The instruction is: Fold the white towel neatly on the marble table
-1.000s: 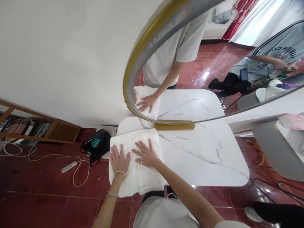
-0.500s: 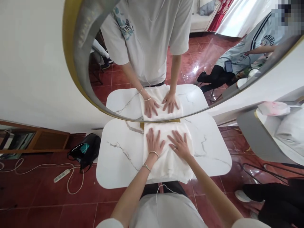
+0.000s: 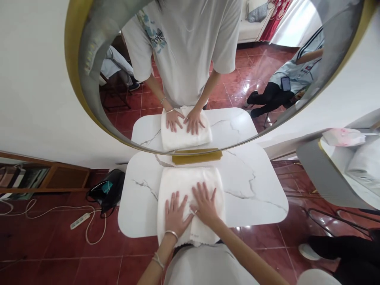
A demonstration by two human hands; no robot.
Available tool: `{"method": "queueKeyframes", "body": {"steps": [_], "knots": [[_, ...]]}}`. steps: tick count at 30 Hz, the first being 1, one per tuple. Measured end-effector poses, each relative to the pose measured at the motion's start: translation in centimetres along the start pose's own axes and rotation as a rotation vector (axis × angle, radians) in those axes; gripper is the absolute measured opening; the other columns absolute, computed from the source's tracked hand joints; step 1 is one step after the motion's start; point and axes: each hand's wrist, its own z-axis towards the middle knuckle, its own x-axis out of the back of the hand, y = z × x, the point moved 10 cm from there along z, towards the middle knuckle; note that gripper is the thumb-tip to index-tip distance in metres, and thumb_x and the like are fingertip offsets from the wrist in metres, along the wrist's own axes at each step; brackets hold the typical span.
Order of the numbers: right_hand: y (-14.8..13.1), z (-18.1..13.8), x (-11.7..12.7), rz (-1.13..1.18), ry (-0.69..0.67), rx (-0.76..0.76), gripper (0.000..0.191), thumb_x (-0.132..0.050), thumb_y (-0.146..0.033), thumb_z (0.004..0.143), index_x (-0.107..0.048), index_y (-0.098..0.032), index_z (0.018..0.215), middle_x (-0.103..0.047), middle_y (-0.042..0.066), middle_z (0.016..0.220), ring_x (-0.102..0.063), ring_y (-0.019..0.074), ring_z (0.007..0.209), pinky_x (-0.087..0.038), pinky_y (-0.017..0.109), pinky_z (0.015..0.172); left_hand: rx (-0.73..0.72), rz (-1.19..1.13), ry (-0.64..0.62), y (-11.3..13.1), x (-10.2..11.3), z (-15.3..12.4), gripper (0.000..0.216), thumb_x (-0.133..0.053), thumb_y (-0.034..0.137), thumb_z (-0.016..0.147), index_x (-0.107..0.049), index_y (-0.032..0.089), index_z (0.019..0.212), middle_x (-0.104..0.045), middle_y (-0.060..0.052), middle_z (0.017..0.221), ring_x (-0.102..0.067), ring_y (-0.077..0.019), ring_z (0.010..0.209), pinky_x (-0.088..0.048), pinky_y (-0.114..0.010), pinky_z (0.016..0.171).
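A folded white cloth, towel-like (image 3: 190,178), lies on the white marble-patterned table (image 3: 258,190), its near end at the front edge close to my body. My left hand (image 3: 177,215) rests flat on its left half with fingers spread. To the right and slightly farther forward, my right hand (image 3: 205,204) also presses flat on the cloth, fingers apart and a ring on one finger. The two thumbs nearly meet. Neither hand grips the cloth.
A large gold-rimmed mirror (image 3: 190,91) leans over the table's back, above its gold base (image 3: 197,156). At right stands a second table (image 3: 323,166) with white bags. A black bag (image 3: 108,190) and a power strip (image 3: 80,221) are on the floor at left. Another person's legs show at lower right.
Both hands and the cloth have shifted left and toward my body. More of the gold mirror base is uncovered. The hands are now closer together, still flat.
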Motion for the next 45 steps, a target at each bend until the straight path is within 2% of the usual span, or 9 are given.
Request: {"method": "queueKeyframes", "body": {"steps": [4, 8, 12, 19, 25, 29, 34, 40, 45], "knots": [[-5.3, -1.8, -0.7, 0.085, -0.066, 0.21, 0.073, -0.041, -0.056, 0.091, -0.015, -0.025, 0.152, -0.013, 0.01, 0.158, -0.008, 0.0361, 0.144, 0.006, 0.07, 0.108, 0.102, 0.045, 0.035, -3.2, 0.9, -1.9, 0.066, -0.056, 0.05, 0.082, -0.042, 0.027, 0.142, -0.026, -0.013, 0.155, -0.02, -0.033, 0.143, -0.019, -0.055, 0.113], [-3.7, -3.7, 0.1, 0.092, -0.065, 0.295, 0.071, -0.041, -0.056, 0.091, -0.018, -0.027, 0.151, -0.019, 0.008, 0.157, -0.014, 0.0332, 0.144, 0.004, 0.065, 0.111, 0.094, 0.022, 0.051, -1.5, 0.7, -2.0, 0.07, -0.057, 0.054, 0.08, -0.041, 0.025, 0.142, -0.024, -0.013, 0.155, -0.017, -0.0348, 0.144, -0.015, -0.057, 0.113], [1.1, -5.3, 1.4, 0.032, -0.034, 0.25, 0.074, -0.046, -0.058, 0.088, -0.021, -0.026, 0.15, -0.024, 0.01, 0.155, -0.018, 0.0346, 0.143, 0.003, 0.066, 0.111, 0.029, 0.007, 0.044, 3.3, -0.6, -0.6, 0.072, -0.055, 0.055, 0.081, -0.036, 0.025, 0.145, -0.023, -0.014, 0.156, -0.015, -0.0355, 0.144, -0.016, -0.058, 0.113], [11.7, -9.2, 4.3, -0.042, 0.031, 0.09, 0.08, -0.048, -0.067, 0.082, -0.027, -0.029, 0.149, -0.03, 0.011, 0.153, -0.024, 0.0353, 0.141, 0.0, 0.065, 0.111, -0.169, -0.106, 0.015, 14.6, -2.7, 3.9, 0.078, -0.055, 0.058, 0.081, -0.027, 0.028, 0.148, -0.02, -0.013, 0.157, -0.017, -0.0365, 0.143, -0.019, -0.06, 0.112], [22.1, -10.0, 6.5, 0.139, 0.104, -0.175, 0.054, -0.041, -0.052, 0.093, -0.039, -0.03, 0.142, -0.047, 0.006, 0.143, -0.039, 0.0263, 0.135, -0.016, 0.057, 0.113, -0.143, -0.276, 0.011, 21.1, -3.3, 9.1, 0.071, -0.054, 0.061, 0.081, -0.038, 0.029, 0.143, -0.031, -0.013, 0.151, -0.028, -0.0346, 0.138, -0.023, -0.059, 0.11], [27.4, -8.6, 8.5, 0.354, 0.257, -0.314, 0.035, -0.041, -0.046, 0.094, -0.064, -0.028, 0.113, -0.067, 0.004, 0.118, -0.057, 0.0238, 0.117, -0.031, 0.052, 0.107, 0.148, -0.37, 0.083, 19.5, -2.2, 14.5, 0.052, -0.053, 0.046, 0.085, -0.05, 0.021, 0.131, -0.04, -0.017, 0.141, -0.038, -0.0347, 0.13, -0.033, -0.055, 0.103], [29.3, -7.4, 9.5, 0.406, 0.334, -0.352, 0.03, -0.046, -0.046, 0.091, -0.07, -0.028, 0.096, -0.072, 0.003, 0.105, -0.062, 0.0235, 0.105, -0.034, 0.051, 0.104, 0.406, -0.514, 0.197, 15.5, -0.6, 19.0, 0.049, -0.054, 0.034, 0.084, -0.046, 0.014, 0.128, -0.039, -0.021, 0.137, -0.038, -0.0338, 0.13, -0.038, -0.05, 0.1], [28.7, -7.7, 9.4, 0.423, 0.338, -0.301, 0.031, -0.044, -0.047, 0.092, -0.068, -0.028, 0.099, -0.071, 0.004, 0.107, -0.061, 0.0257, 0.108, -0.035, 0.055, 0.103, 0.37, -0.675, -0.042, 13.8, -1.7, 20.9, 0.036, -0.05, 0.041, 0.087, -0.052, 0.021, 0.117, -0.066, -0.009, 0.101, -0.062, -0.0229, 0.093, -0.05, -0.036, 0.08], [28.1, -5.1, 12.5, 0.499, 0.375, -0.288, 0.031, -0.05, -0.048, 0.09, -0.063, -0.025, 0.106, -0.069, 0.008, 0.105, -0.062, 0.0267, 0.102, -0.049, 0.046, 0.089, 0.156, -0.688, -0.154, 15.6, 1.5, 21.1, 0.027, -0.057, 0.034, 0.081, -0.062, 0.021, 0.104, -0.066, 0.001, 0.076, -0.06, -0.0162, 0.068, -0.049, -0.029, 0.074]]}}
